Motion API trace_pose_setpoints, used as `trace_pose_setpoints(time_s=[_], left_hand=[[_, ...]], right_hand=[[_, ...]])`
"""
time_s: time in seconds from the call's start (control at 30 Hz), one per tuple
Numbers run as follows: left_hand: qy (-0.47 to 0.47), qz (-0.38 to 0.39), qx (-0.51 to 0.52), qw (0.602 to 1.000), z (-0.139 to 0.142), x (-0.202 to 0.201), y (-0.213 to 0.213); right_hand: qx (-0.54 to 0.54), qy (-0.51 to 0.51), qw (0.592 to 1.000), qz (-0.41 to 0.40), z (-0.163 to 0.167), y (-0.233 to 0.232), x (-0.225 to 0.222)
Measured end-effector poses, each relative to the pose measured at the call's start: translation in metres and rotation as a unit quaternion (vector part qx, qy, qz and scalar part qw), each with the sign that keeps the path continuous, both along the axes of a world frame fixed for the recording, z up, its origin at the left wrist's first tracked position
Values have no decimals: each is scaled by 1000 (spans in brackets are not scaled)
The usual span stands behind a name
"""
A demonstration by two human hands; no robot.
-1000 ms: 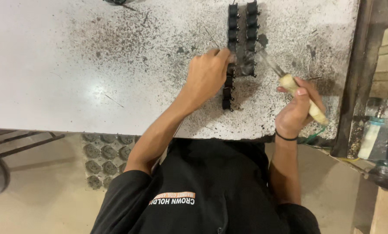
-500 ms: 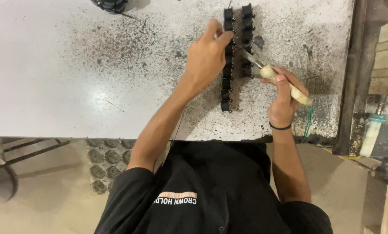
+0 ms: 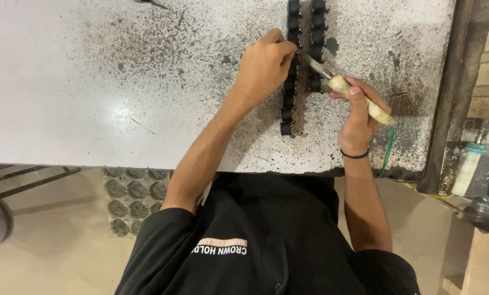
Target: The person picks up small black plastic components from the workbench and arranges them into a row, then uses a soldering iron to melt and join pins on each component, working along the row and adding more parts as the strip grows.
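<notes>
Two rows of small black parts lie on a white, black-speckled table point(image 3: 91, 82): a long left row point(image 3: 287, 112) and a shorter right row point(image 3: 316, 33). My left hand point(image 3: 263, 65) rests on the upper part of the left row, fingers pinched on one of the parts. My right hand point(image 3: 359, 112) grips a tool with a pale wooden handle point(image 3: 378, 112). Its thin metal blade point(image 3: 315, 64) points up-left, and its tip meets my left fingertips at the row. A dark band circles my right wrist.
A green wire point(image 3: 388, 150) hangs over the table's near edge by my right wrist. A dark upright post point(image 3: 446, 109) borders the table on the right, with bottles point(image 3: 468, 169) beyond it. A studded mat point(image 3: 135, 196) lies on the floor under the table.
My left hand has slid farther up the left row. My right hand has brought the tool up and left, so its blade now reaches my left fingertips.
</notes>
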State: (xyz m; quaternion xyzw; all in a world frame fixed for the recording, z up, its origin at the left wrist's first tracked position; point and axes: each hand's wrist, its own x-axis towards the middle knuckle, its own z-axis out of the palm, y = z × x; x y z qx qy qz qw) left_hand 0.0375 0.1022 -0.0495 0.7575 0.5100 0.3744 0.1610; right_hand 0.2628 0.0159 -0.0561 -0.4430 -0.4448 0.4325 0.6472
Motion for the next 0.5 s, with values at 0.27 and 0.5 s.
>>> trace_pose_setpoints(time_s=[0.27, 0.5], left_hand=[[-1, -9, -5, 1000, -1, 5, 3], [8, -7, -11, 1000, 0, 3, -3]], right_hand=[[8, -11, 1000, 0, -1, 2, 1], [-5, -14, 1000, -2, -3, 2, 2]])
